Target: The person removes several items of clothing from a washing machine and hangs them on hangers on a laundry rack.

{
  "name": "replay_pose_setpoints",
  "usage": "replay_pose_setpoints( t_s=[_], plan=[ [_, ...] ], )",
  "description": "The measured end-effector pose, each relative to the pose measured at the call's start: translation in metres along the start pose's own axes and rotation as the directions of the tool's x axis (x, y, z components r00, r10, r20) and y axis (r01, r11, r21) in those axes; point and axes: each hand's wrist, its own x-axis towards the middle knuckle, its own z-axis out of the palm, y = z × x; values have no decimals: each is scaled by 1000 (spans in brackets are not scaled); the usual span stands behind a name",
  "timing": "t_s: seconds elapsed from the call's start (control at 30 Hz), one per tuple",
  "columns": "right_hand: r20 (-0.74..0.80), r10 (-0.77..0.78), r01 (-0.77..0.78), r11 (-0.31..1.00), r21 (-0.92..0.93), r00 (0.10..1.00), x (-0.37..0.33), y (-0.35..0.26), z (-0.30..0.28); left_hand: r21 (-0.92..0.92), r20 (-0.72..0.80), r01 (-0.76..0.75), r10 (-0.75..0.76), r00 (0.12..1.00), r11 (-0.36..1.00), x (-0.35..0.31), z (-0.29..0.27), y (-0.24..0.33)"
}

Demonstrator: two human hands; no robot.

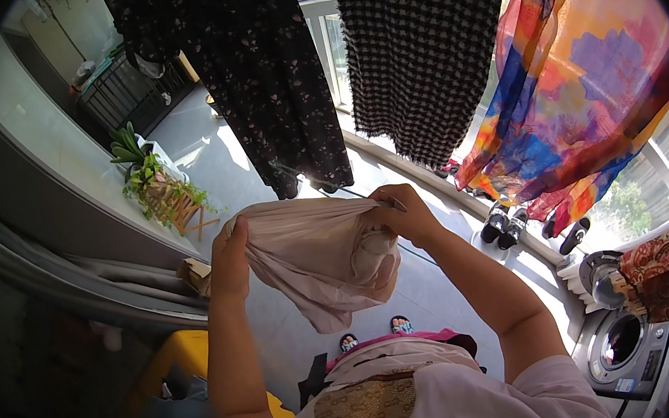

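A pale pinkish-beige piece of fabric (307, 254), perhaps a garment, hangs stretched between my two hands in front of my body. At its upper left corner my left hand (231, 251) is closed on the cloth, thumb upward. My right hand (403, 213) pinches the upper right edge. Below that hand the cloth bunches into folds, while its lower left part droops to a point. What kind of garment it is, I cannot tell.
Overhead hang dark floral trousers (268, 75), a black checked scarf (423, 48) and a colourful sheer cloth (586, 78). Potted plants (156, 185) stand left, shoes (506, 225) lie along the window side. A washing machine (626, 349) is lower right, a yellow object (183, 353) lower left.
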Motion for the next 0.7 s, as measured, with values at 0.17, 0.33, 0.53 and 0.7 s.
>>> replay_pose_setpoints(
  t_s=[0.17, 0.33, 0.53, 0.7],
  plan=[
    [-41, -107, 106, 994, -12, 993, -2, -16, 7, -162, -80, 95, -109, 991, 982, -7, 40, -26],
    [-14, -225, 219, 959, -183, 974, -17, -53, 14, 705, 343, -288, 43, 938, 648, -13, 60, -36],
    [12, -332, 286, 794, -536, 943, -15, -62, -23, 418, 241, 77, -192, 951, 905, 3, 28, -20],
    [35, -380, 277, 606, -745, 924, -9, -37, -19, -162, 280, 374, -320, 905, 913, 0, 52, 5]
  ],
)
